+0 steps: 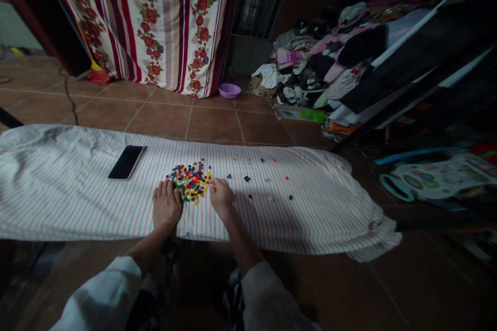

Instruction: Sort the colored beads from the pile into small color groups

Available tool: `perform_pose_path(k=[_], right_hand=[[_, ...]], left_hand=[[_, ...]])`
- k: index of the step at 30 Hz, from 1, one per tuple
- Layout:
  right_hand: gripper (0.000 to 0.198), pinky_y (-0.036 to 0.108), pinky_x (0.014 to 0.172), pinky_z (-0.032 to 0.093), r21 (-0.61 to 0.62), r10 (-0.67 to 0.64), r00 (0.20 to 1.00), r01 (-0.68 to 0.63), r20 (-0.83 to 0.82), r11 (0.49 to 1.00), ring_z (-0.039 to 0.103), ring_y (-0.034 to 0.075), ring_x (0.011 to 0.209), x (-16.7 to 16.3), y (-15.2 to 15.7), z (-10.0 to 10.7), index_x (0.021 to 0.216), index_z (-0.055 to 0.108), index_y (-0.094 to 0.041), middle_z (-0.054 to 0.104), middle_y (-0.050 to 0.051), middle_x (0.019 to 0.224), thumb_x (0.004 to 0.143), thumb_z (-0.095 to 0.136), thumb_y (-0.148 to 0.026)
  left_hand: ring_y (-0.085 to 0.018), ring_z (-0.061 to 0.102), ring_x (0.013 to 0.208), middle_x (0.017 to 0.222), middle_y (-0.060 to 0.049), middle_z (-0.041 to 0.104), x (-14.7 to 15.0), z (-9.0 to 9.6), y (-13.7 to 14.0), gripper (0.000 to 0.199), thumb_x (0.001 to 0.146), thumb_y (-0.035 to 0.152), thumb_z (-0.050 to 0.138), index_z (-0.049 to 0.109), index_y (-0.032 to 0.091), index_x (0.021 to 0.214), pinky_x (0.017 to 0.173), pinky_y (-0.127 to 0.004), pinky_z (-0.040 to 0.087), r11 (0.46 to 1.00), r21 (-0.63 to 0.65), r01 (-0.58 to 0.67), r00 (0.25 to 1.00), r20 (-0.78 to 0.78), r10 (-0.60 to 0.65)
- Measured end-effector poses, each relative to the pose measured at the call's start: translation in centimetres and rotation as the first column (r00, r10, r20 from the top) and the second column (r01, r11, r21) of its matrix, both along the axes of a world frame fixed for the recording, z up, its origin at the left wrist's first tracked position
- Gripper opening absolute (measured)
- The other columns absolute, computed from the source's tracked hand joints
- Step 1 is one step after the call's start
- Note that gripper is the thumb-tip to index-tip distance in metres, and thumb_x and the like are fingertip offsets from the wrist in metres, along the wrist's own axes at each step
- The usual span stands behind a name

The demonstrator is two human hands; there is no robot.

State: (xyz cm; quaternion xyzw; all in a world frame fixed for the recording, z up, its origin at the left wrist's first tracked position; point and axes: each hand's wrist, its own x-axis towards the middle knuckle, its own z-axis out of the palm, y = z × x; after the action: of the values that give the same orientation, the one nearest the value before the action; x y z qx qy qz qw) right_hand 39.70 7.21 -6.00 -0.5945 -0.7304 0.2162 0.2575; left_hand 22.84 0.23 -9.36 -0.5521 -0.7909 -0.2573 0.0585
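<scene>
A pile of small coloured beads or blocks (190, 181) lies on the striped cloth (322, 217) in front of me. My left hand (166, 204) rests flat at the pile's left edge, its fingers stretched out and the thumb side touching the pieces. On the right edge of the pile, my right hand (222, 195) has its fingers curled together in a pinch; whatever is between the fingertips is hidden. Right of that hand, small groups and single pieces lie apart by colour, including a black group (247, 179), a dark red one (291, 197) and an orange one (274, 160).
A phone (126, 163) lies on the cloth left of the pile. Beyond are a tiled floor (163, 116), a purple basin (230, 91), a floral curtain (155, 20) and a broom (97, 73). Heaped clothes (318, 62) fill the back right.
</scene>
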Motion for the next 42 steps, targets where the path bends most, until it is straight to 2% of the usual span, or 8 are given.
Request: perform_pose_path(k=[8,20,29,34,38,42], right_hand=[[0.025,0.026,0.079,0.043,-0.013,-0.028,0.994,0.030,0.107,0.999,0.059,0.018,0.098,-0.6,0.9,-1.1,0.104,0.063,-0.023,0.065,0.004,0.102,0.086,0.048,-0.015],[0.012,0.024,0.071,0.039,0.000,-0.045,0.979,0.046,0.198,0.999,0.059,0.015,0.090,-0.9,1.7,-1.2,0.096,0.062,-0.025,0.064,0.001,0.099,0.088,0.054,-0.023],[0.010,0.024,0.072,0.041,0.132,-0.039,0.999,0.035,0.033,0.991,0.060,0.015,0.079,0.0,1.3,-2.7,0.090,0.060,-0.019,0.066,0.002,0.086,0.084,0.052,-0.018],[0.022,0.024,0.074,0.044,0.220,-0.050,0.998,0.059,-0.048,0.974,0.061,0.016,0.083,1.2,0.4,-2.1,0.098,0.063,-0.019,0.066,0.004,0.089,0.083,0.049,-0.015],[0.025,0.025,0.077,0.046,0.244,-0.061,0.995,0.079,-0.080,0.966,0.062,0.016,0.084,3.3,-0.4,-1.5,0.099,0.067,-0.019,0.067,0.006,0.093,0.085,0.047,-0.016],[0.026,0.028,0.081,0.048,0.287,-0.128,0.983,0.161,-0.131,0.944,0.061,0.018,0.092,6.8,-1.0,-1.6,0.097,0.068,-0.016,0.066,0.010,0.098,0.086,0.045,-0.020]], left_hand=[[-0.034,0.038,0.135,0.136,-0.023,0.051,0.2,0.1,0.0,0.055,0.092,0.034,0.026,0.050,0.001,0.130,0.110,-0.051,0.030,0.999,-0.039,-0.001,0.999,-0.053,-0.001],[-0.034,0.041,0.132,0.135,-0.023,0.052,0.3,0.3,0.0,0.056,0.092,0.035,0.026,0.051,0.002,0.128,0.108,-0.051,0.032,0.999,-0.040,-0.004,0.997,-0.074,0.001],[-0.035,0.041,0.131,0.134,-0.023,0.053,0.3,0.3,0.0,0.055,0.092,0.034,0.026,0.052,0.001,0.128,0.108,-0.051,0.032,0.999,-0.038,-0.012,0.997,-0.083,0.009],[-0.035,0.041,0.131,0.133,-0.022,0.053,0.3,0.2,-0.1,0.054,0.092,0.034,0.027,0.052,0.002,0.128,0.108,-0.051,0.032,0.999,-0.031,-0.009,0.997,-0.076,0.006],[-0.035,0.042,0.130,0.133,-0.022,0.053,0.2,0.3,-0.1,0.054,0.092,0.034,0.027,0.052,0.002,0.127,0.108,-0.051,0.032,1.000,-0.030,-0.004,0.997,-0.075,0.001],[-0.035,0.040,0.132,0.134,-0.022,0.052,0.2,0.5,-0.2,0.054,0.091,0.034,0.028,0.052,0.002,0.128,0.109,-0.050,0.030,0.999,-0.040,0.003,0.998,-0.059,-0.005]])
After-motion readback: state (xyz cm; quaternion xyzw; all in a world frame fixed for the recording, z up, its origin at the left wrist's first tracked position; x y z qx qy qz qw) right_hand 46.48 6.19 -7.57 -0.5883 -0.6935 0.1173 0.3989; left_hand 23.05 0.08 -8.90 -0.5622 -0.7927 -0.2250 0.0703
